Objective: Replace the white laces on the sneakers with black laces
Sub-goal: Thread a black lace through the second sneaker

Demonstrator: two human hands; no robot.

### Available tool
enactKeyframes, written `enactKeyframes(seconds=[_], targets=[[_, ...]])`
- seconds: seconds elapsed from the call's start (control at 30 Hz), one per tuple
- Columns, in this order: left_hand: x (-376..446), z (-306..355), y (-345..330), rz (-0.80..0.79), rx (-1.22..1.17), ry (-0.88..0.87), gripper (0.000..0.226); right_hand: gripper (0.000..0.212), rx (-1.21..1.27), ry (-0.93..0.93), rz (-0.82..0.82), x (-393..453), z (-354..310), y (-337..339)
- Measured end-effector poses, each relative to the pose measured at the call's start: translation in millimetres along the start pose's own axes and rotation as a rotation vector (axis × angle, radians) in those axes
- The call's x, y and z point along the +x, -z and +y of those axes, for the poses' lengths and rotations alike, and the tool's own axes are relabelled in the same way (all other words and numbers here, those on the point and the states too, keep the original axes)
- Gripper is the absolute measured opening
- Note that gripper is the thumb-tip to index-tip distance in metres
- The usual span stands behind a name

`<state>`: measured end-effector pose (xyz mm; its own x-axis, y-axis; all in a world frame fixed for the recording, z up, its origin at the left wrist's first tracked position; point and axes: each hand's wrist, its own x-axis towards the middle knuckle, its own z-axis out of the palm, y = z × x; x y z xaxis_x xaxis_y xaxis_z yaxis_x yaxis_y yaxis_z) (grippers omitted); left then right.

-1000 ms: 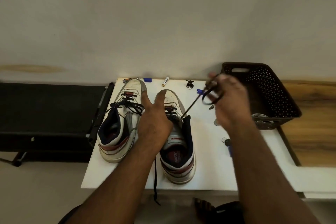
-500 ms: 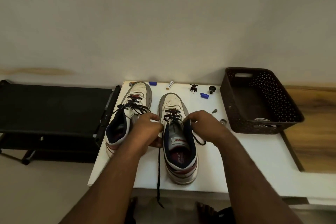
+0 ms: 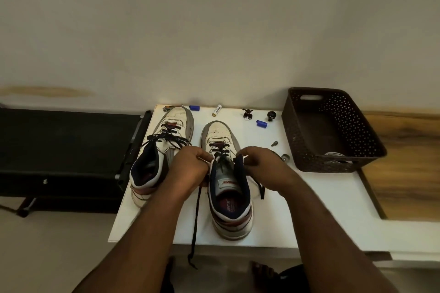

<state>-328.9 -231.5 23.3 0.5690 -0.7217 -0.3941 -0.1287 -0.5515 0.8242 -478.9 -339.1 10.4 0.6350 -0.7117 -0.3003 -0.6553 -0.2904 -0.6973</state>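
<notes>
Both hands grip the collar of the right sneaker (image 3: 227, 188) beside the basket (image 3: 333, 131): left hand (image 3: 190, 169) and right hand (image 3: 259, 166) seemingly pinching its black lace (image 3: 196, 216).

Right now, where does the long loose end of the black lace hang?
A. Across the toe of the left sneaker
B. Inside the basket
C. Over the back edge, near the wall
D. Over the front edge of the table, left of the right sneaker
D: the lace runs from the left hand down past the table edge, beside the right sneaker.
</notes>
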Motion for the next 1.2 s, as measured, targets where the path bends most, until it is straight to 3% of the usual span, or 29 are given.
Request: enactKeyframes(seconds=[0.1,0.23,0.37,0.5,0.53,0.6,0.67,0.77,0.87,0.93,1.07,1.2], targets=[[-1,-2,-3,0.02,-0.02,-0.033,0.025,0.015,-0.109,0.008,0.092,5,-4,-6],[7,0,-6,0.068,0.215,-0.17,0.018,0.015,-0.201,-0.065,0.179,6,2,-11],[15,3,-3,0.115,0.347,-0.224,0.025,0.018,-0.222,-0.137,0.162,4,14,-6],[17,0,-7,0.13,0.395,-0.27,0.019,0.016,-0.147,-0.143,0.203,-5,16,-1],[16,1,-7,0.138,0.366,-0.282,0.018,0.014,-0.005,-0.125,0.245,-8,10,2],[11,6,-6,0.203,0.245,-0.325,0.015,0.011,0.546,-0.061,0.308,-19,-8,16],[0,19,-2,0.287,0.092,-0.413,0.009,0.016,1.062,0.106,0.253,-29,-29,33],[-22,42,2,0.075,-0.18,-0.414,0.022,0.023,1.333,0.313,0.175,-32,-52,44],[-31,48,0,-0.264,-0.211,-0.333,0.029,0.024,1.258,0.337,0.256,-28,-65,40],[-27,44,-7,-0.393,-0.144,-0.36,0.03,0.025,1.17,0.321,0.32,-26,-67,38],[-25,42,-17,-0.282,-0.15,-0.421,0.018,0.019,1.124,0.301,0.394,-18,-60,42],[-21,39,14,-0.204,-0.324,-0.394,0.029,0.02,1.038,0.15,0.684,-8,-29,54]])
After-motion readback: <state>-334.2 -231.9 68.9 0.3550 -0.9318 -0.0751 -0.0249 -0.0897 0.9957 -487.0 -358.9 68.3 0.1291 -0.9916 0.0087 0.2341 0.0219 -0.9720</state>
